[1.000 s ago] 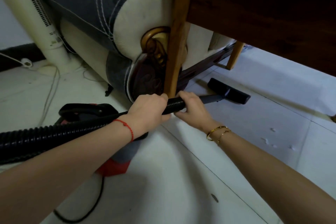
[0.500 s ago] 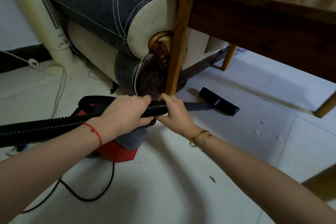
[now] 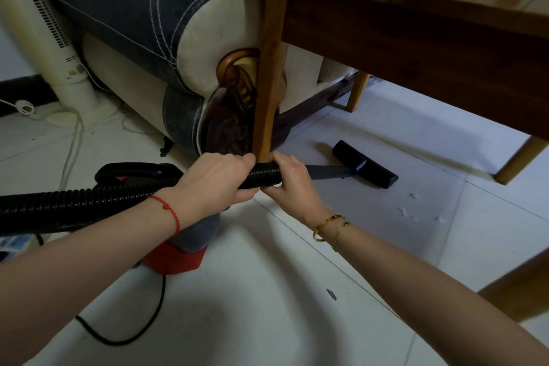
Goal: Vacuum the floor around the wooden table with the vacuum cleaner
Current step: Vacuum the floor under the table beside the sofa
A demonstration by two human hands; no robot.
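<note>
Left hand (image 3: 215, 184) is wrapped tight over the top of the ribbed black hose (image 3: 89, 202), fingers curled down round it, red string on the wrist. Right hand (image 3: 292, 180) is clamped on the same hose just ahead, at the end where the ribbing meets the rigid wand (image 3: 329, 172); thumb under, fingers over, two gold bangles on that wrist. The two hands sit just beside each other w/ a short bit of hose showing between them.

From the right hand the wand runs fwd & right, low over the floor (image 3: 267, 291), to the black floor head (image 3: 365, 165), which lies flat on the white tiles under the edge of the wooden table (image 3: 416, 18). A few small white scraps (image 3: 413, 208) lie on the tile near the head, on its right side; one dark speck (image 3: 331, 294) sits closer in, between the arms.

Vacuum body (image 3: 175, 249), grey w/ red base & black handle, stands on the floor below the left hand, its black cord (image 3: 142, 327) looping away across the tiles. Hose trails off left past the frame edge.

Nearest table leg (image 3: 269, 83) comes down right behind the hands. Behind it is the rolled arm of a grey & cream sofa (image 3: 142, 24) w/ carved dark wood trim. A white tower fan (image 3: 38, 24) stands far left, white cable on the floor beside it. Tabletop looks glossy.
</note>
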